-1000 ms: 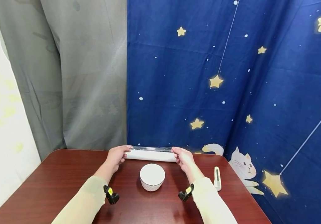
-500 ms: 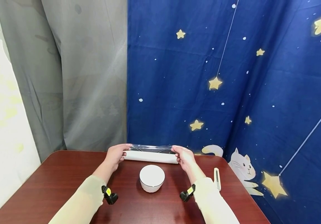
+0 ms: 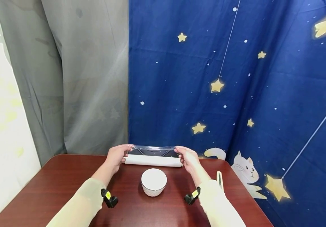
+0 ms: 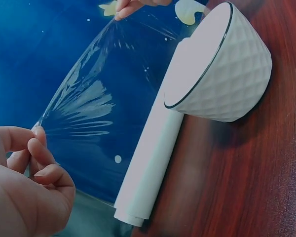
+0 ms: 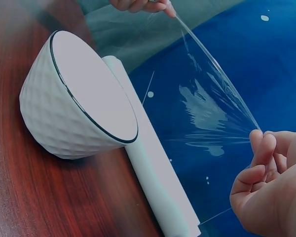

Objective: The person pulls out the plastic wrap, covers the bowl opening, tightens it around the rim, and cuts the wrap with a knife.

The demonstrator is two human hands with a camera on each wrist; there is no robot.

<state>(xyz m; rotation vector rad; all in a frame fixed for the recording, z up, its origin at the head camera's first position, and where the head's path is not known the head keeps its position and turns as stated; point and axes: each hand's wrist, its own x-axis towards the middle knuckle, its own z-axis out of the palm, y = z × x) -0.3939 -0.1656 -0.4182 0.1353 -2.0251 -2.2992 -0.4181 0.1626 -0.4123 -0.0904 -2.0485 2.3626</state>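
Observation:
A clear sheet of plastic wrap [image 3: 154,148] is stretched between the two hands, rising from a white roll [image 3: 152,160] that lies across the far part of the table. My left hand [image 3: 118,155] pinches one corner of the film between thumb and index finger, the other fingers curled, as the left wrist view shows. My right hand [image 5: 274,177] pinches the opposite corner the same way. On the near side of the roll stands a white bowl [image 3: 153,183] with a dark rim line and a diamond-textured wall; neither hand touches it.
A pale utility knife [image 3: 220,179] lies on the right of the brown table [image 3: 74,176], partly hidden by the right sleeve. Grey [image 3: 94,78] and blue starry curtains [image 3: 174,78] hang behind the table's far edge.
Both hands have lifted the film's edge slightly, so more clear wrap shows above the roll. The view has tipped up a little, and the right sleeve covers more of the utility knife.

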